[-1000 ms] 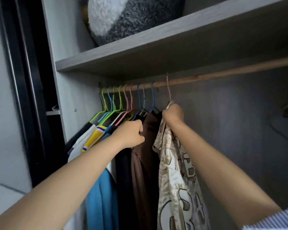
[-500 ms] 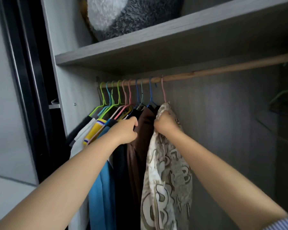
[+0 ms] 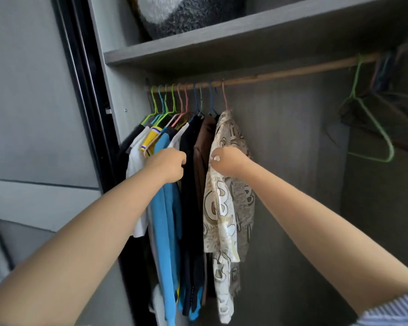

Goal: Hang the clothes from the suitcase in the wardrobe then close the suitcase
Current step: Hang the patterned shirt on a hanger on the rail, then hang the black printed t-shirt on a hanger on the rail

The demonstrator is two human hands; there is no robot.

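A beige patterned shirt hangs on a pink hanger from the wooden rail, at the right end of a row of hung clothes. My right hand pinches the shirt's front edge, a little below its collar. My left hand has its fingers curled at the edge of the black garment, which hangs beside a brown garment and a blue shirt. The suitcase is out of view.
An empty green hanger hangs at the rail's right end beside dark garments. A grey shelf above carries a fluffy grey and white bundle. The wardrobe's dark door frame stands to the left.
Both hands have dropped from the hanger necks to the garments' chest height. The patterned shirt now hangs free from the rail. The view has shifted, showing more of the right side.
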